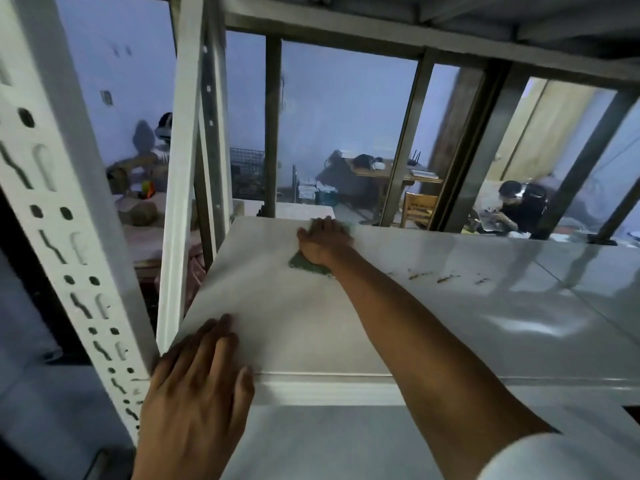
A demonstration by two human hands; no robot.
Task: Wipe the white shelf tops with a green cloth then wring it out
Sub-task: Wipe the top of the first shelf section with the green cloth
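A white shelf top point(433, 317) fills the middle of the view. My right hand point(323, 242) reaches to its far edge and presses flat on a green cloth point(306, 265), most of which is hidden under the palm. My left hand point(197, 386) rests flat on the near left corner of the shelf, fingers apart, holding nothing. Small dark marks point(440, 277) dot the shelf surface to the right of the cloth.
A white slotted upright point(65, 237) stands at the near left, another white post point(181, 188) behind it. Grey uprights point(405, 147) and a shelf above frame the back. A lower shelf point(329, 441) lies below. Beyond, a person point(519, 206) sits by a wooden table point(391, 174).
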